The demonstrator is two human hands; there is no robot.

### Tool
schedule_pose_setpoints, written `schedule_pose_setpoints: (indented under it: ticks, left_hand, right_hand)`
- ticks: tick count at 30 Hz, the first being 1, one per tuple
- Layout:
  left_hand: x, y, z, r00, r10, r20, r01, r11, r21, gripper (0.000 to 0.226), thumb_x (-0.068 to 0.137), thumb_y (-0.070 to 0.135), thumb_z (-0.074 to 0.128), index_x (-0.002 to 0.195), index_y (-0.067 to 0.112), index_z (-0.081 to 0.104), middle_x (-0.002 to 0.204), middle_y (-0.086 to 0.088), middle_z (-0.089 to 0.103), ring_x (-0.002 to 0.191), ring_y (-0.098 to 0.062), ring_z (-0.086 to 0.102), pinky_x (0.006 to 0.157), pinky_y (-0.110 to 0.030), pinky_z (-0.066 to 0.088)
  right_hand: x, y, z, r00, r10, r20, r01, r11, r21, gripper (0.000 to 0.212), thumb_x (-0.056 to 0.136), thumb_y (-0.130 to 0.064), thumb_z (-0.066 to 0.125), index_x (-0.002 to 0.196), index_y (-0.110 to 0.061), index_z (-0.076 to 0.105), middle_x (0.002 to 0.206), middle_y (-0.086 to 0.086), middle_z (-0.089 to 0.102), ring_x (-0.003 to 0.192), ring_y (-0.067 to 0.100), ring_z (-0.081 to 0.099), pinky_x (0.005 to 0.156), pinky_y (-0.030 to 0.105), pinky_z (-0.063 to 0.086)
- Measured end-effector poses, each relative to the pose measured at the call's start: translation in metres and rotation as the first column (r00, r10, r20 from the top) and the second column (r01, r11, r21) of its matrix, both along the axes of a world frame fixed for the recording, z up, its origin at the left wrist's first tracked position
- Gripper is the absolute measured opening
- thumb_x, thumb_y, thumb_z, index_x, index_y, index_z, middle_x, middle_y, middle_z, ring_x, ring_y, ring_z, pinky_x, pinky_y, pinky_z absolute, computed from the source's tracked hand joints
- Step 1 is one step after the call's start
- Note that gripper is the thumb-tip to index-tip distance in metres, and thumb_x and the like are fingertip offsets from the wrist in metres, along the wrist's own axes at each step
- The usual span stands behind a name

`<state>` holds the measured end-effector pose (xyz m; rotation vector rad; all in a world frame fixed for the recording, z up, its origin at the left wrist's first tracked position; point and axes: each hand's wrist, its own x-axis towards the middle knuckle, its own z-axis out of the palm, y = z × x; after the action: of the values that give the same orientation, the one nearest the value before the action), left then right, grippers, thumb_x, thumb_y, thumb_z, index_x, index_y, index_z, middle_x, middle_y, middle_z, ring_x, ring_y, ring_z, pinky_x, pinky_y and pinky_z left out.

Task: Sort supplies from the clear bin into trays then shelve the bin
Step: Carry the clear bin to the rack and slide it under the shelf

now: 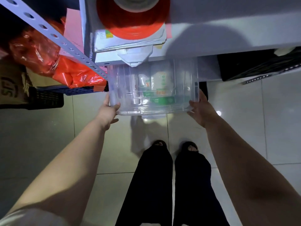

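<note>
The clear bin (pixel 184 88) sticks halfway out from under a white shelf board, above the tiled floor. Through its walls I see white packages with green and orange print (pixel 160 86). My left hand (pixel 108 110) grips the bin's near left corner, fingers curled under its edge. My right hand (pixel 201 108) presses flat against the near right corner, fingers spread along the wall. The bin's far half is hidden beneath the shelf.
A perforated white shelf post (pixel 65 43) slants down at left. Red plastic bags (pixel 48 62), a cardboard box (pixel 13 85) and a dark crate (pixel 47 98) lie left of it. On the shelf board stand an orange roll (pixel 133 22) and stacked papers (pixel 128 44). A black rack (pixel 260 64) is at right.
</note>
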<state>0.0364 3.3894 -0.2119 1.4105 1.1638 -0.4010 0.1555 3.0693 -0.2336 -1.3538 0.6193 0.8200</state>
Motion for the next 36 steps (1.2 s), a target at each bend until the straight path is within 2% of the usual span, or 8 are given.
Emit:
schedule_pose_setpoints:
  ticks: [4,8,10,16,20,23,27,36]
  left_hand:
    - [-0.01,0.008,-0.014,0.992,0.126,-0.001,-0.126,0.991,-0.036,0.061,0.094,0.018,0.058,0.141,0.044,0.028,0.103,-0.002,0.062,0.085,-0.021,0.061,0.081,-0.039,0.052]
    - [-0.02,0.013,-0.02,0.971,0.237,-0.036,-0.24,0.954,-0.178,0.002,0.097,0.022,0.055,0.096,0.021,0.055,0.092,-0.005,0.061,0.074,-0.017,0.062,0.08,-0.035,0.054]
    - [-0.022,0.013,-0.024,0.968,0.247,-0.051,-0.252,0.943,-0.217,0.009,0.098,0.022,0.052,0.09,0.019,0.055,0.089,-0.003,0.062,0.077,-0.017,0.06,0.084,-0.036,0.053]
    - [-0.019,-0.005,-0.031,0.963,0.263,-0.055,-0.269,0.94,-0.21,0.005,0.096,0.026,0.055,0.096,0.022,0.051,0.09,0.0,0.063,0.078,-0.016,0.062,0.079,-0.037,0.055]
    - [-0.018,-0.016,-0.033,0.964,0.265,-0.033,-0.266,0.942,-0.205,0.014,0.094,0.03,0.058,0.102,0.021,0.05,0.092,-0.001,0.066,0.081,-0.017,0.065,0.078,-0.038,0.056]
    - [-0.019,-0.019,-0.033,0.961,0.276,0.0,-0.271,0.944,-0.187,0.019,0.093,0.028,0.059,0.106,0.018,0.05,0.094,-0.005,0.066,0.079,-0.019,0.064,0.077,-0.038,0.057]
    - [-0.012,-0.019,-0.03,0.948,0.317,0.029,-0.31,0.94,-0.142,0.016,0.095,0.026,0.058,0.104,0.016,0.05,0.092,-0.005,0.064,0.077,-0.018,0.062,0.072,-0.036,0.056]
    - [0.017,-0.006,-0.027,0.958,0.274,0.083,-0.275,0.961,-0.006,0.016,0.099,0.029,0.05,0.109,0.017,0.051,0.107,-0.008,0.06,0.09,-0.021,0.064,0.086,-0.04,0.054]
  right_hand:
    - [-0.013,-0.003,-0.008,0.997,-0.011,-0.073,0.004,0.995,-0.102,0.044,0.093,-0.003,0.054,0.119,-0.038,0.049,0.109,0.002,0.062,0.085,0.023,0.065,0.075,0.037,0.055]
    - [-0.024,-0.009,-0.015,0.965,-0.188,-0.184,0.192,0.981,0.004,0.011,0.089,-0.005,0.059,0.099,-0.01,0.058,0.095,0.011,0.066,0.074,0.024,0.069,0.074,0.036,0.059]
    - [-0.029,-0.008,-0.017,0.952,-0.241,-0.189,0.254,0.966,0.047,0.008,0.09,-0.001,0.056,0.093,-0.007,0.06,0.086,0.01,0.069,0.074,0.023,0.068,0.076,0.035,0.059]
    - [-0.022,-0.008,-0.017,0.939,-0.318,-0.131,0.324,0.946,0.029,0.013,0.093,-0.004,0.056,0.105,0.0,0.057,0.106,0.016,0.064,0.095,0.031,0.066,0.083,0.042,0.057]
    - [-0.011,-0.012,-0.015,0.947,-0.306,-0.1,0.303,0.952,-0.044,0.01,0.093,-0.009,0.057,0.084,-0.007,0.057,0.094,0.013,0.065,0.085,0.027,0.066,0.076,0.039,0.057]
    - [-0.008,-0.012,-0.015,0.948,-0.308,-0.078,0.301,0.95,-0.084,0.004,0.093,-0.009,0.057,0.093,-0.005,0.057,0.092,0.013,0.065,0.085,0.027,0.066,0.075,0.039,0.057]
    - [-0.005,-0.007,-0.011,0.949,-0.309,-0.067,0.302,0.948,-0.101,0.024,0.092,-0.008,0.059,0.114,0.001,0.057,0.097,0.015,0.066,0.086,0.027,0.067,0.077,0.038,0.058]
    - [0.006,0.016,-0.013,0.952,-0.305,0.006,0.303,0.942,-0.141,0.022,0.093,-0.016,0.061,0.111,-0.003,0.059,0.098,0.016,0.069,0.079,0.023,0.071,0.075,0.037,0.06]
